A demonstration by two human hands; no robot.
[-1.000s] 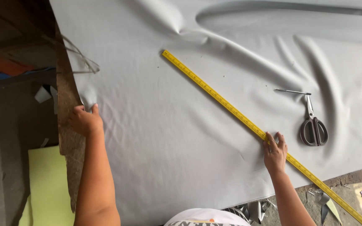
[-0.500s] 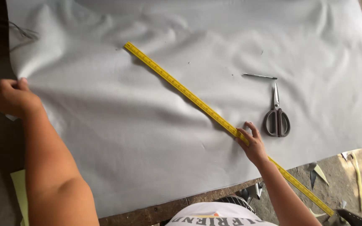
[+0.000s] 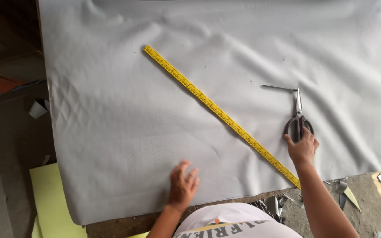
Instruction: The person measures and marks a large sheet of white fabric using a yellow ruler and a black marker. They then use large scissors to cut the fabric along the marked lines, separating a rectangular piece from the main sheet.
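Grey fabric (image 3: 124, 132) covers the table in front of you. Your left hand (image 3: 182, 185) rests near its front edge, fingers spread, holding nothing. Your right hand (image 3: 303, 147) reaches further out, fingers curled onto the handles of the scissors (image 3: 297, 119); the grip itself is hidden. The yellow ruler (image 3: 219, 114) lies diagonally between them. Fabric scraps (image 3: 345, 189) litter the bare tabletop at right.

The large pale grey sheet (image 3: 124, 123) looks like soft, matt cloth, smooth with faint creases. The long yellow ruler (image 3: 219, 113) seems slightly glossy. The scissors (image 3: 298, 119) have bright metal blades and dark handles.
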